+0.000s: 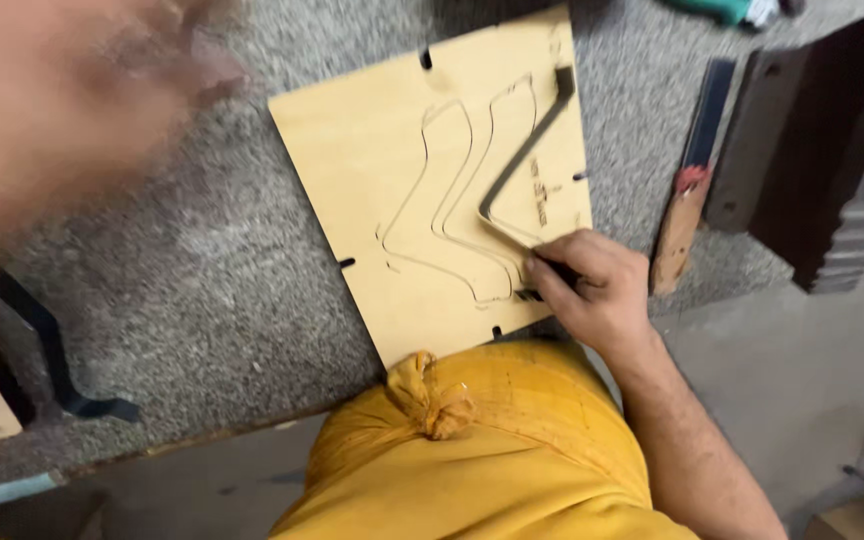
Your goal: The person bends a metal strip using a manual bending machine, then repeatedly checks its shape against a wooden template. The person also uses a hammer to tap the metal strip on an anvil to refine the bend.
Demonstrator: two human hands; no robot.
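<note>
Right hand: the right hand [592,285] rests on the lower right corner of the plywood board [382,170], fingers curled tight around the lower end of a dark bent metal strip [522,165], pressing it toward a cut groove.
Left hand: the left hand [62,100] is a large blur in the upper left, lifted above the counter; I cannot tell whether it is open or closed, or whether it holds anything.
Strip: it lies on the board's right half, running from a short bend near the top edge down to a sharp corner, then across to the gripping fingers.
Board: it sits flat on the grey speckled counter [202,270], tilted, with curved slot lines cut through its middle and small notches along its edges.
Nearby: a flat dark bar [747,140] and a narrow strip tool with a red patch [687,200] lie to the right of the board; another dark bent strip [52,350] sits at the counter's left edge.
Risk, board: only one hand bears on the board, so a sideways push could slide or pivot it on the counter.
Risk, strip: the long free end looks unsupported; pressure at one end could spring it out of line with the groove.
Risk, fingers: the fingertips sit right at the strip's edge, so a slip could nick them.
</note>
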